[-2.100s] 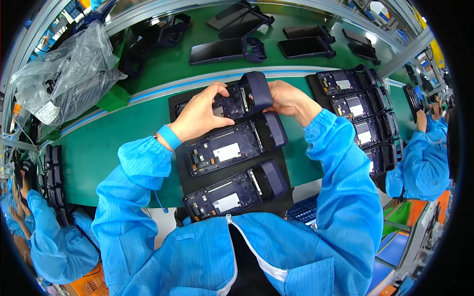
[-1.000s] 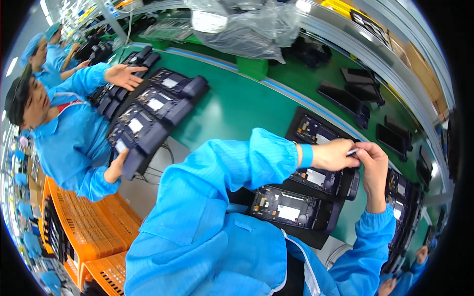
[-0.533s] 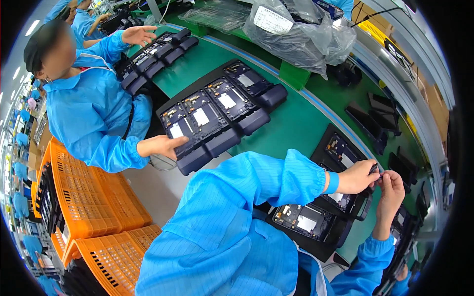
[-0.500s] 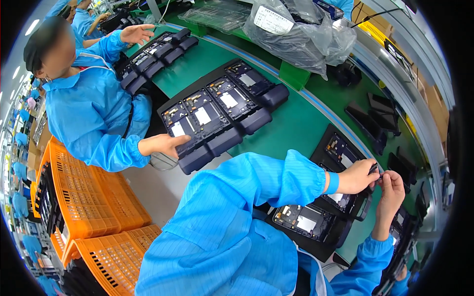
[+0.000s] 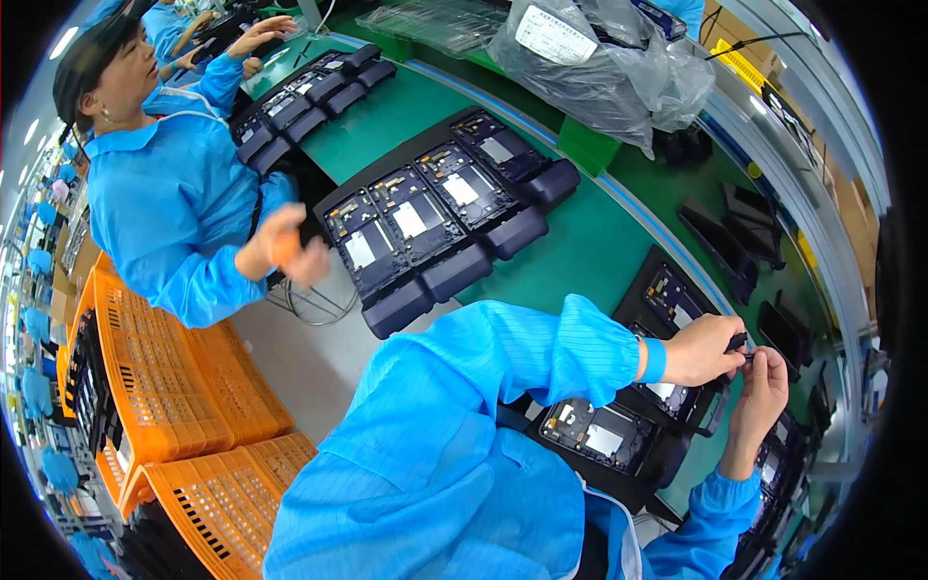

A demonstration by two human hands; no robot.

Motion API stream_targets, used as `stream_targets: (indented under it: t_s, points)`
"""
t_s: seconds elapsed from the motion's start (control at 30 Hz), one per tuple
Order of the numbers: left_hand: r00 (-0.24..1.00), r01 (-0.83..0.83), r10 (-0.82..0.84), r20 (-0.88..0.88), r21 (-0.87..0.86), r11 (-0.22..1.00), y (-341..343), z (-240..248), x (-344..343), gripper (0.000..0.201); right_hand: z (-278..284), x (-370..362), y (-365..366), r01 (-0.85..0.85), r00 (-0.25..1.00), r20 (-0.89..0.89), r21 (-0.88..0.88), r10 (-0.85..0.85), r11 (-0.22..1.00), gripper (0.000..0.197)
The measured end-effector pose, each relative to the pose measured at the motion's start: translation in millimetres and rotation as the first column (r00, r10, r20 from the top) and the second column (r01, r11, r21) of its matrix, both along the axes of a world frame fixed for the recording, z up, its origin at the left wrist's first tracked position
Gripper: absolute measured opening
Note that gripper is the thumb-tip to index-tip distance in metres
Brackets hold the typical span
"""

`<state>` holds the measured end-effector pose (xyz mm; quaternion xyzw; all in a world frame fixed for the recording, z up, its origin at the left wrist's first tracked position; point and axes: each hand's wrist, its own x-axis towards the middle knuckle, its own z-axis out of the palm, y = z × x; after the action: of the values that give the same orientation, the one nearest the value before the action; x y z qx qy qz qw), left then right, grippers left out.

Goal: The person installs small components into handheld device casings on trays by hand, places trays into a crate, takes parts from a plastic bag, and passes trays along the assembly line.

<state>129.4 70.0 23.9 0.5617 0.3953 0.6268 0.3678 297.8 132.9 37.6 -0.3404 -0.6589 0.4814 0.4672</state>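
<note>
My left hand (image 5: 698,351), with a blue band at the wrist, is closed on a small black part (image 5: 738,342). Beside it my right hand (image 5: 764,391) pinches at the same spot, its fingertips close against the left ones; what it grips is too small to name. Both hands are raised over a black tray (image 5: 633,309) on the green bench. In that tray lie several dark device housings (image 5: 599,435) with exposed circuit parts and pale rectangular plates. My left forearm hides part of the tray.
A second tray (image 5: 380,177) of similar housings lies to the left on the green bench (image 5: 585,261). A co-worker (image 5: 174,193) in blue stands behind it. Orange crates (image 5: 164,377) sit at lower left. Clear plastic bags (image 5: 599,77) and black stands (image 5: 720,251) lie beyond the bench edge.
The co-worker's nearer hand has left the second tray and is lifted, blurred, beside it. My hands have stayed together in nearly the same place, with the fingers shifting slightly.
</note>
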Motion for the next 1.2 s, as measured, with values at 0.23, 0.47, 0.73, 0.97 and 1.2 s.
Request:
stream_targets:
  t_s: [0.23,0.47,0.73,0.97,1.2]
  points:
    - [0.988,0.121,-0.106,0.113,-0.136,0.983,-4.3,7.2,-8.5,0.012,-1.4,-9.1,0.3,-0.024,0.997,-0.068,-0.025,0.022,0.999,0.010]
    - [0.991,0.132,-0.129,0.042,-0.106,0.986,0.6,1.3,-6.2,0.012,-4.6,-2.1,1.0,-0.026,0.998,-0.053,-0.041,0.023,0.999,0.010]
    - [0.996,0.074,-0.080,-0.034,-0.141,0.987,-1.2,3.3,-9.0,0.013,-1.8,-11.8,-4.8,-0.016,0.997,-0.081,-0.040,0.013,0.999,0.012]
    - [0.988,0.037,-0.018,0.150,-0.124,0.992,0.0,4.0,-6.3,0.015,-5.4,-11.1,-2.6,-0.195,0.978,-0.098,-0.109,0.184,0.975,0.012]
    - [0.993,0.019,-0.004,0.120,-0.118,0.993,-2.4,0.1,-6.2,0.017,2.2,-4.7,-10.4,-0.102,0.986,-0.145,-0.149,0.081,0.984,0.014]
